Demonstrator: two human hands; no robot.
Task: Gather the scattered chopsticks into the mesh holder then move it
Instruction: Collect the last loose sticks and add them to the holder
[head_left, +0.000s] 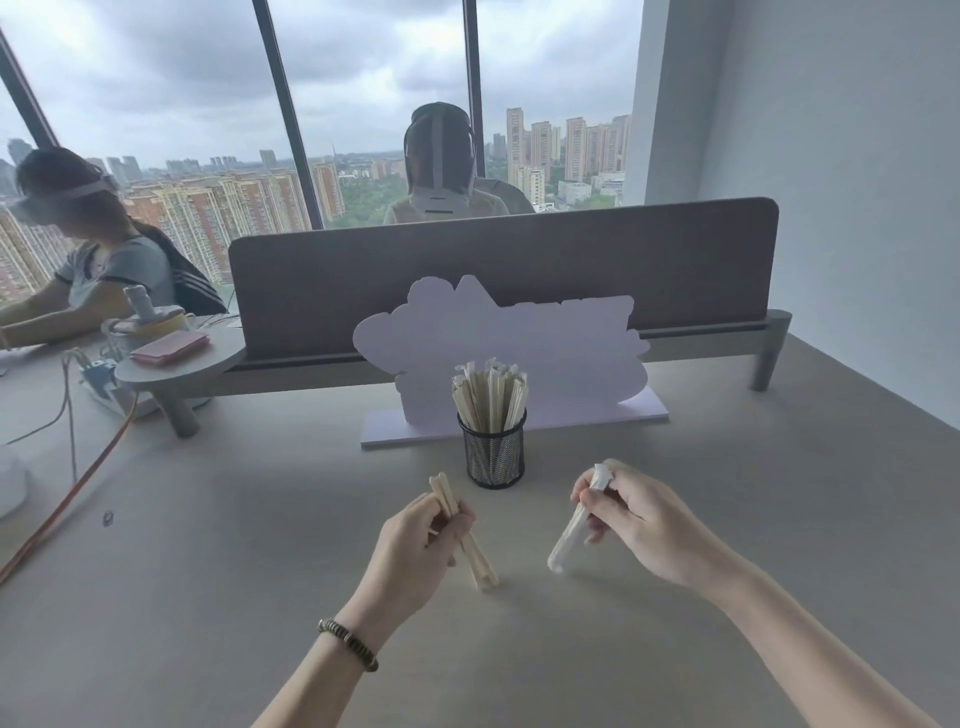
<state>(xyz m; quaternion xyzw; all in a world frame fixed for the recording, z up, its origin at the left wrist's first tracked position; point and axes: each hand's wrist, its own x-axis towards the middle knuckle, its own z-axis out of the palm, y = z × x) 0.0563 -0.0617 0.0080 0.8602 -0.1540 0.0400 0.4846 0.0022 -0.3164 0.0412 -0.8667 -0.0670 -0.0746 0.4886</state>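
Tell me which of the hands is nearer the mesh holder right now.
Left, narrowly. The left hand is just below-left of the mesh holder, gripping chopsticks; the right hand is lower right, holding a wrapped pair.

Wrapped chopsticks are gripped in the left hand, and a wrapped pair is held in the right hand, above a grey table. A black mesh holder, packed with upright chopsticks, is seen just beyond both hands.
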